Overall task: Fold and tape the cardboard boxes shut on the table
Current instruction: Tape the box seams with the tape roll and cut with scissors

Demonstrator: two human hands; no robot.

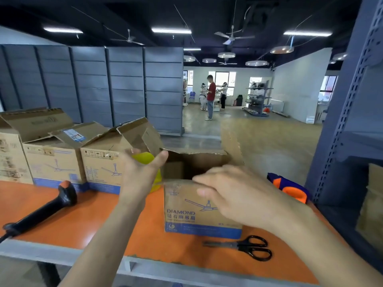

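Cardboard box (192,206) printed "DIAMOND" on the orange worktop (103,220); right hand (234,193), fingers straight, presses its near flap; left hand (138,175) grips a yellow object (145,158).

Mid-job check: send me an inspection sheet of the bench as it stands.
Surface: orange table, grey front edge.
Job's things: box open on top, far flaps up; more boxes at left, flaps up.
Clutter: scissors in front of the box; scanner at left; dispenser at right, partly hidden.
Grippers: left hand grips a yellow object; right hand rests open on the box's near top edge.
Cables: scanner cable runs off the table's left.
Surroundings: grey shelving; people far off.
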